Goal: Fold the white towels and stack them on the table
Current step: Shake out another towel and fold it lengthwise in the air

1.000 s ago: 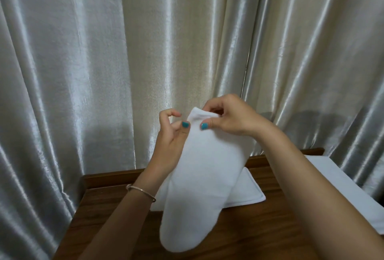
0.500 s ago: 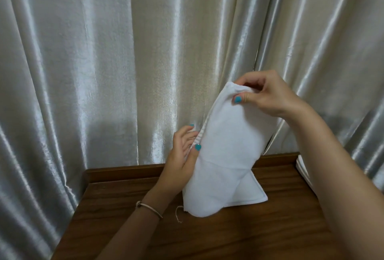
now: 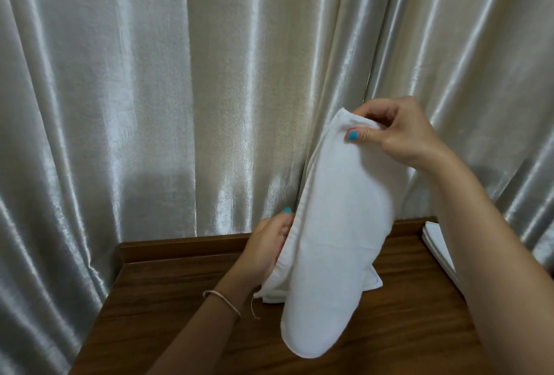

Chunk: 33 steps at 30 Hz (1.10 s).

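A white towel (image 3: 335,224), doubled over lengthwise, hangs slanted above the wooden table (image 3: 180,314). My right hand (image 3: 395,131) pinches its upper end between thumb and fingers. My left hand (image 3: 266,245) holds the towel's left edge lower down, fingers behind the cloth. The rounded fold at the bottom hangs just over the tabletop. Behind it lies a folded white towel (image 3: 373,280) flat on the table, mostly hidden.
More white towels (image 3: 436,242) lie at the table's right edge behind my right forearm. Shiny cream curtains (image 3: 150,89) hang close behind the table. A raised wooden lip (image 3: 180,247) runs along the table's back.
My right hand lifted the towel's top end up and to the right. My left hand slid down the left edge, from the top to near the table.
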### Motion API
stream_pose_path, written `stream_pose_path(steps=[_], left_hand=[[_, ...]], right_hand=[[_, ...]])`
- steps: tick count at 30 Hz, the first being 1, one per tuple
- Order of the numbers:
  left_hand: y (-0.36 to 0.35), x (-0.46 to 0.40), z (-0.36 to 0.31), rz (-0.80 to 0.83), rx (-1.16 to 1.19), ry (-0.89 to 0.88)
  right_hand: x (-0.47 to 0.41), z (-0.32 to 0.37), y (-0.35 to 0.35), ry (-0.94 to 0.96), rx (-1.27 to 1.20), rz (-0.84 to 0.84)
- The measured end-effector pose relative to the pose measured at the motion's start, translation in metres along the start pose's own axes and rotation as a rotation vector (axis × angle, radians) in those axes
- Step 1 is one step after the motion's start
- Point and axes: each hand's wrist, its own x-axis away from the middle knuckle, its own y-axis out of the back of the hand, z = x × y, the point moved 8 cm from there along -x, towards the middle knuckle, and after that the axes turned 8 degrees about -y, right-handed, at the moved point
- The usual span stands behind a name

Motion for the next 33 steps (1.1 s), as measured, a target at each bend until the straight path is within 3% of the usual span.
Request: stream_pose_path(steps=[2, 5, 9, 11, 15, 21, 25, 28, 31, 33], left_hand=[[-0.004, -0.003, 0.005, 0.015, 0.042, 0.072], [-0.010, -0.010, -0.008, 0.031, -0.305, -0.143], [0.002, -0.013, -0.037, -0.271, -0.690, -0.460], [0.005, -0.011, -0.051, -0.332, -0.823, -0.602], [0.004, -0.016, -0.058, -0.221, -0.860, -0.666], [0.016, -0.018, -0.038, -0.023, -0.683, -0.462], [0.016, 0.000, -0.042, -0.018, -0.824, -0.637], [0.009, 0.005, -0.045, 0.109, -0.964, -0.810], [0.012, -0.001, -0.034, 0.251, -1.024, -0.724], [0.017, -0.003, -0.029, 0.231, -1.022, -0.662]], right_hand=[[0.002, 0.003, 0.001, 0.011, -0.016, -0.001], [0.005, 0.009, -0.004, 0.010, -0.014, 0.020], [0.012, 0.015, -0.016, 0.031, 0.002, 0.067], [0.012, 0.015, -0.015, 0.036, -0.008, 0.069], [0.011, 0.013, -0.007, 0.031, -0.055, 0.056], [0.005, -0.004, 0.015, -0.017, -0.019, -0.068], [0.002, -0.012, 0.023, -0.043, 0.023, -0.123], [0.002, -0.012, 0.026, -0.055, 0.014, -0.142], [0.002, -0.007, 0.021, -0.023, 0.038, -0.100], [0.001, -0.004, 0.016, -0.011, 0.069, -0.069]])
